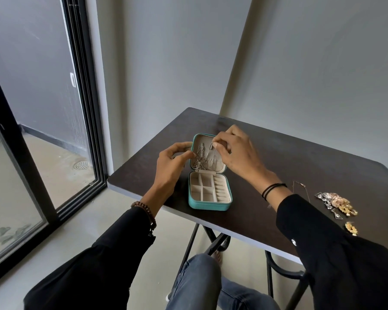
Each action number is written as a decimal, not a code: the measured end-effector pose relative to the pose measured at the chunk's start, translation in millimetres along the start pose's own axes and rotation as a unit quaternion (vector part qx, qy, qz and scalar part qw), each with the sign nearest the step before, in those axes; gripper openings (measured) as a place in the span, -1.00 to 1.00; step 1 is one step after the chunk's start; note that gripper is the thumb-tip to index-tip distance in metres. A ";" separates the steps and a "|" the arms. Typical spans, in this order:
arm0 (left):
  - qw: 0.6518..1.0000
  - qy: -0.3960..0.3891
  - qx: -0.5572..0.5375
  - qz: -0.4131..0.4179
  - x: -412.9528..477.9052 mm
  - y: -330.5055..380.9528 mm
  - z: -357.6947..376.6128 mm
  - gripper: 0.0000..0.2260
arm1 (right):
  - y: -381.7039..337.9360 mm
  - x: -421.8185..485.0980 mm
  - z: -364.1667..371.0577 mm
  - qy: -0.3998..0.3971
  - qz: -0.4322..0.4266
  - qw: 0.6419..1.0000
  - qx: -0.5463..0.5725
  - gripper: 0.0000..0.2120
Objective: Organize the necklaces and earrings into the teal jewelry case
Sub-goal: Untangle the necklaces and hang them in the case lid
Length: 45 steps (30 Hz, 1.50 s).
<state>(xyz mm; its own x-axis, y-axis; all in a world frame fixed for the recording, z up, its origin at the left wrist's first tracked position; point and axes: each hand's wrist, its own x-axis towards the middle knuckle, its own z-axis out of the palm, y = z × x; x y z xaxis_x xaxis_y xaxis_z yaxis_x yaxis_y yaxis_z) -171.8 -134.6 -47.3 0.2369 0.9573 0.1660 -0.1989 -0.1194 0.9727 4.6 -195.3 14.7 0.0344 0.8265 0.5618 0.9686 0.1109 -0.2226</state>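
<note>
Sits open near the left edge of the dark brown tabletop: small teal rectangular jewelry case, beige-lined, compartment tray near, lid tilted back on the far side. Inside it, tangled silver necklaces. Left hand gripping the lid's left rim, thumb tip at the necklaces. Right hand pinching a thin silver chain at the lid's top. Far right, heap of gold and silver earrings; nearer, single gold earring.

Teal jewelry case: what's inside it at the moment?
Silver necklaces hang in the raised lid; the right hand pinches one. The beige compartments in the base look empty. The left hand and the right fingers cover the lid's edges, hiding anything there.
</note>
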 end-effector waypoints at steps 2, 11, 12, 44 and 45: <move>1.000 -0.002 -0.003 0.003 -0.4 0.7 -0.8 -0.75 | -2.8 -1.8 -0.2 0.023 -0.023 0.999 -0.023 -0.88; 1.000 -0.009 -0.019 0.012 -4.9 4.7 -1.5 -0.75 | -3.9 -17.4 6.2 0.093 -0.053 0.994 0.014 -0.92; 1.000 -0.009 -0.021 0.013 -5.2 4.9 -1.7 -0.75 | -4.1 -17.4 6.2 0.089 -0.056 0.994 0.013 -0.91; 0.999 -0.013 -0.026 0.021 -8.4 7.9 -2.1 -0.74 | -4.2 -23.7 16.7 0.185 -0.055 0.975 -0.110 -0.94; 0.999 -0.014 -0.025 0.022 -8.5 8.0 -2.1 -0.74 | -4.1 -24.3 17.0 0.175 -0.061 0.976 -0.112 -0.93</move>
<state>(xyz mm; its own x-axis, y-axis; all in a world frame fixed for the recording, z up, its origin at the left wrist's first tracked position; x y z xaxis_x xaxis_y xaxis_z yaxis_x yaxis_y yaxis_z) -177.4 -143.1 -41.2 0.2526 0.9437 0.2135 -0.2568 -0.1473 0.9552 -4.4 -206.4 -11.7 -0.0413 0.5712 0.8197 0.9989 0.0420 0.0211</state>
